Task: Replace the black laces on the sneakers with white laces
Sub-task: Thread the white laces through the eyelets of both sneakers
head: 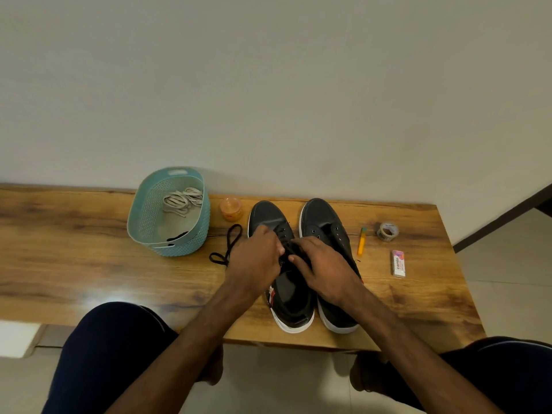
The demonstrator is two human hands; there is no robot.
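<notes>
Two black sneakers with white soles stand side by side on a wooden table (89, 264), toes toward the wall, just right of the frame's centre. Both hands meet over the lacing of the left-of-frame sneaker (291, 300). The right hand (324, 265) lies across it with thumb and forefinger bent together, pinching the black lace (231, 242) at the eyelets. The left hand (257, 258) is curled knuckles-up over the same spot; its fingertips are hidden, so I cannot tell whether it grips anything. The lace's loose end runs out from beneath that hand and loops across the wood to the left.

The right-of-frame sneaker (321, 218) stands touching its mate, a row of eyelets showing along its opening.

Left of the shoes sits a teal perforated basket (136, 210) holding a bundle of white laces (182, 200) — a dark scrap lies at its near wall. A small orange jar (230, 208) stands between basket and shoes. At the right lie an orange-and-green marker (362, 242), a tape roll (387, 231) and a boxed eraser (398, 263).
</notes>
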